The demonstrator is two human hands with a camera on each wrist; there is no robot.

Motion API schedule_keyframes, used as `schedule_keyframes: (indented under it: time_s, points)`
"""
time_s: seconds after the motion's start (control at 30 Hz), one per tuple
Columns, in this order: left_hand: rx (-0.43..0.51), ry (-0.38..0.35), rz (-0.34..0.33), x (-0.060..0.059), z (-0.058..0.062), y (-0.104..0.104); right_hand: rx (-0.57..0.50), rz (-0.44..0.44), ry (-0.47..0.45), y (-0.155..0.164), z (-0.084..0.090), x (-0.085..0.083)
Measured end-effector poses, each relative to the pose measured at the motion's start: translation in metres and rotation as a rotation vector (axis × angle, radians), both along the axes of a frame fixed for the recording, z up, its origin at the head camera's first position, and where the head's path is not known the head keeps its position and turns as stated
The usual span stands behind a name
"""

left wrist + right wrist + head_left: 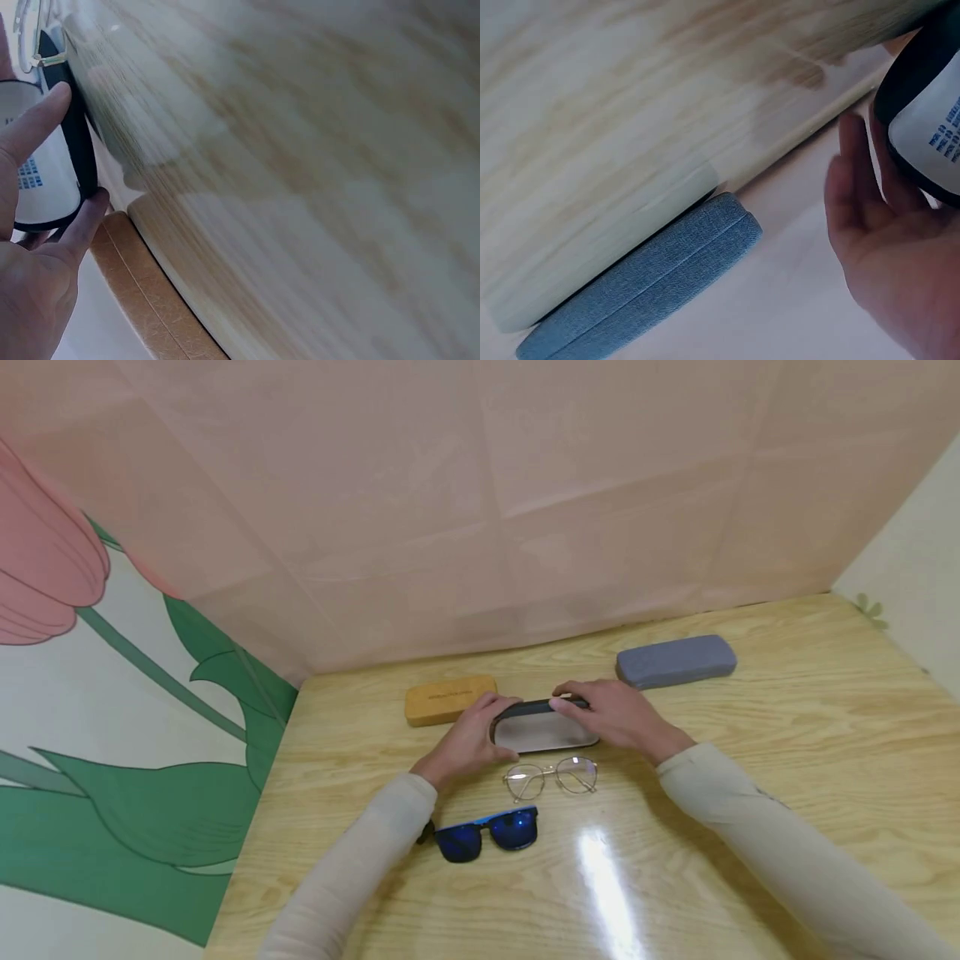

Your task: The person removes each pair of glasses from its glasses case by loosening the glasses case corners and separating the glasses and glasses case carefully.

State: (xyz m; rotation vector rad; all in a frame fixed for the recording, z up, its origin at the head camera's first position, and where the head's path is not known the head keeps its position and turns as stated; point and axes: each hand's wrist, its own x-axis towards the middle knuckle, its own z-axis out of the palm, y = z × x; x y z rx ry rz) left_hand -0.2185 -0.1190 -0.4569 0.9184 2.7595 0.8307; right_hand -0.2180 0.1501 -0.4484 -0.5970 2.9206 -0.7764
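Note:
Between my hands is a dark glasses case [546,731] with a pale inner face, which bears blue print in both wrist views. My left hand [471,733] grips its left end, thumb on the near side and fingers at the far edge. At the right end, my right hand [617,717] holds the upper edge between thumb and fingers; in the right wrist view its fingers [855,176] lie along the back. Just in front of the case lie thin metal-framed eyeglasses [551,778]. Nearer, by the left sleeve, are dark sunglasses [487,833] with blue lenses.
A tan glasses case [450,699] lies behind my left hand. A blue-grey fabric glasses case [677,661] lies at the back right. All rest on a wood-grain table [810,718], with a pink cloth backdrop [525,527] along its far edge.

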Motion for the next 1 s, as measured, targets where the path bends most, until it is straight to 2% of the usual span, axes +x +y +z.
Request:
schedule_keyframes:
  time_s: [0.23,0.5,0.7,1.0]
  points:
    - [0.004,0.012,0.005,-0.0001,0.0009,0.0008,-0.082,0.018,-0.1,0.0013,0.0,0.0]
    - [0.01,0.009,0.004,-0.0001,0.0005,-0.0008,-0.129,0.086,-0.055,-0.0025,-0.0027,0.0025]
    - [-0.002,-0.022,0.011,0.0008,-0.0006,-0.0006,-0.095,0.16,-0.028,-0.0029,-0.0052,0.0055]
    - [0.005,-0.038,0.012,0.0002,0.0028,0.0014,-0.062,0.213,-0.022,-0.0014,-0.0026,0.0093]
